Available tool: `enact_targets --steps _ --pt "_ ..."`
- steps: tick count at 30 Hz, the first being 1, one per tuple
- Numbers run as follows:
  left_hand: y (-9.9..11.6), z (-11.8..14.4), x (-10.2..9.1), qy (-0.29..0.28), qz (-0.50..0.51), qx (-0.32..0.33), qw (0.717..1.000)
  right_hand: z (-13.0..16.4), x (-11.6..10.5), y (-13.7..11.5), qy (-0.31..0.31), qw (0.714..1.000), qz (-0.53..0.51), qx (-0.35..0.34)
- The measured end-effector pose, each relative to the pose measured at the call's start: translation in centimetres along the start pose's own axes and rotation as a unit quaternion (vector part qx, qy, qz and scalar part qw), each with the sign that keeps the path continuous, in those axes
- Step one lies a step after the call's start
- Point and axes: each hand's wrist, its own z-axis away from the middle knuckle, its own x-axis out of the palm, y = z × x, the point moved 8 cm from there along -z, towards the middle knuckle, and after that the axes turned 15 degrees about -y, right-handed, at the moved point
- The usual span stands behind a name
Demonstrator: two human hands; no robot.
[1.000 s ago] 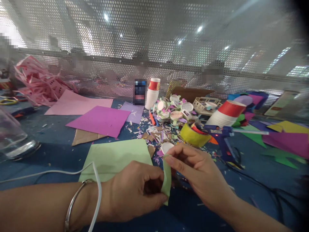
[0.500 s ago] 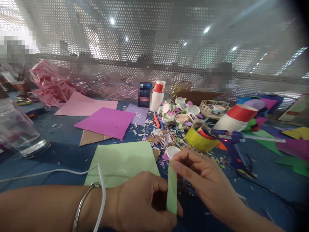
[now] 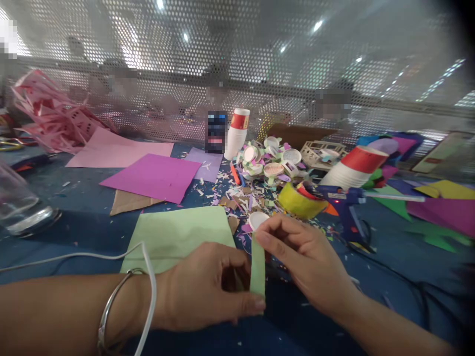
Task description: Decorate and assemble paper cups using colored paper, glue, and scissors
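Note:
A narrow strip of light green paper point(image 3: 258, 264) stands upright between my hands. My right hand point(image 3: 304, 257) pinches its top end between thumb and fingers. At the lower end, the thumb of my left hand point(image 3: 208, 289) presses on the strip, its fingers curled behind and partly hidden. Just beyond my right fingertips lies a white round disc point(image 3: 258, 220). A larger light green paper sheet point(image 3: 181, 230) lies flat behind my left hand. A white cord point(image 3: 148, 277) crosses over my left wrist.
A blue glue gun point(image 3: 343, 210) stands right of a yellow tape roll point(image 3: 302, 200). Behind are a heap of paper-trimmed discs point(image 3: 274, 169), stacked paper cups point(image 3: 237, 133) and scattered scraps. Purple paper point(image 3: 152, 178) lies left, a clear glass point(image 3: 22, 207) at far left.
The whole view has shifted, so things sit slightly left and higher. My left thumb now lies across the strip's lower end; my right hand keeps its pinch at the top.

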Motion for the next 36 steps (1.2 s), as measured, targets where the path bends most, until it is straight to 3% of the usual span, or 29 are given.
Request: enact_targets --steps 3,8,13,19,25,29,33,36 --pt "0.9 0.0 -1.6 0.068 -0.043 0.04 0.996 0.0 -0.1 0.0 0.002 1.0 0.023 0.003" --pt "1.2 -0.5 -1.9 0.075 -0.003 0.097 0.992 0.0 0.2 -0.3 -0.004 1.0 0.017 -0.012" --pt "1.6 -0.1 -1.4 0.079 -0.028 0.086 0.993 0.1 0.4 -0.6 -0.008 1.0 0.005 -0.024" --pt "3.4 0.2 -1.7 0.087 -0.039 0.016 0.995 0.1 -0.3 -0.6 0.032 0.999 0.016 -0.032" --pt "4.6 -0.2 -2.5 0.092 0.056 0.061 0.992 0.6 -1.4 -1.2 0.097 0.992 0.053 -0.061" --pt "3.7 -0.5 -4.1 0.13 0.113 0.074 0.982 1.5 -1.5 -3.1 0.137 0.957 0.215 -0.14" --pt "2.7 -0.7 -5.1 0.145 0.17 0.095 0.97 1.6 0.7 -4.5 0.068 0.894 0.374 -0.238" --pt "2.2 -0.7 -5.3 0.163 0.167 0.095 0.968 1.4 1.5 -4.5 0.034 0.882 0.395 -0.254"
